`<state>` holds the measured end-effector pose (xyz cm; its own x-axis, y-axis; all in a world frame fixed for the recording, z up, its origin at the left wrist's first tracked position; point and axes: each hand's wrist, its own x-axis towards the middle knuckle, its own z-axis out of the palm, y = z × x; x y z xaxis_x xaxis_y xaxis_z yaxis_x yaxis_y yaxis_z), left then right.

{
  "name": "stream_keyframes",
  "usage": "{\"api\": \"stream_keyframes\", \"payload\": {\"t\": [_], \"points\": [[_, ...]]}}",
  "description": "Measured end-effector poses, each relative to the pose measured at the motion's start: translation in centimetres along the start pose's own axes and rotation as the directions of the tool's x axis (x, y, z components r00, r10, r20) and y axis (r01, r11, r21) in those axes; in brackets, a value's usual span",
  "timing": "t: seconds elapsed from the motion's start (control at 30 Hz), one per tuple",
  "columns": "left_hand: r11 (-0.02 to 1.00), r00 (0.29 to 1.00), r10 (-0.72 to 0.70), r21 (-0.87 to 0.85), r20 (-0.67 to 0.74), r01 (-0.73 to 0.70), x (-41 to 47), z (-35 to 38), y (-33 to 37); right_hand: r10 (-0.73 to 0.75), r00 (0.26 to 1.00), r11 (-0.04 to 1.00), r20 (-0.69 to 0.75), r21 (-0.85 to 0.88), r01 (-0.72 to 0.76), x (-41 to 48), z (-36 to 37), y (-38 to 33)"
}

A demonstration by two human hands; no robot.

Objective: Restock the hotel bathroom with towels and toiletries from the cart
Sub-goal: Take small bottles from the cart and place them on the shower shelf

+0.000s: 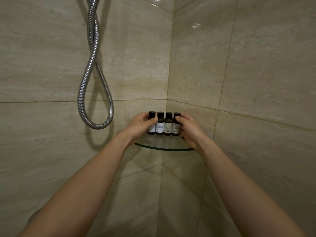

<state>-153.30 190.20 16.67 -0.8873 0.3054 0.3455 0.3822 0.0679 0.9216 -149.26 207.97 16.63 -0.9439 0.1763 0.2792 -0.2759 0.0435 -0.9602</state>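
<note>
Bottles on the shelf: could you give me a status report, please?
Left hand grips leftmost bottle, right hand grips rightmost bottle. Four bottles upright on shelf. Hose clear, left.

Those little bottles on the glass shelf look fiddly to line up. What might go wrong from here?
1. The four bottles stand packed tight in a row. A squeeze from the left hand on the left end bottle, or from the right hand on the right end bottle, may tip the middle ones.
2. The glass shelf looks smooth, with no raised edge in view, so a knocked bottle might slide off the front.
</note>
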Motion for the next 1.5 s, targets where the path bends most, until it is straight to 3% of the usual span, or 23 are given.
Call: {"api": "stream_keyframes", "payload": {"t": [0.53,0.93,1.03,1.2,1.3,1.5], "points": [[0.998,0.990,-0.031,-0.061,-0.134,0.023,0.0,0.1,0.0,0.009,0.999,0.999,-0.044,0.039,-0.007,-2.0,-0.2,-0.9],[0.998,0.915,0.063,0.010,-0.398,-0.065,-4.4,1.4,1.4,-0.099,0.982,0.987,-0.162,0.107,0.117,-5.9,-0.3,-1.1],[0.994,0.898,0.055,-0.061,-0.436,-0.091,-6.2,1.9,1.3,-0.121,0.973,0.981,-0.196,0.127,0.148,-7.5,-0.3,-0.7],[0.911,0.821,-0.042,-0.359,-0.569,-0.202,-10.6,4.3,1.0,-0.091,0.959,0.948,-0.269,0.271,0.166,-11.9,-0.1,0.7],[0.902,0.805,-0.105,-0.397,-0.583,-0.170,-13.2,5.6,0.9,-0.035,0.948,0.952,-0.316,0.277,0.127,-14.7,-0.2,1.7],[0.929,0.854,-0.163,-0.368,-0.494,-0.036,-18.8,6.8,1.4,0.045,0.948,0.968,-0.316,0.248,0.037,-20.5,-0.5,1.8]]}}
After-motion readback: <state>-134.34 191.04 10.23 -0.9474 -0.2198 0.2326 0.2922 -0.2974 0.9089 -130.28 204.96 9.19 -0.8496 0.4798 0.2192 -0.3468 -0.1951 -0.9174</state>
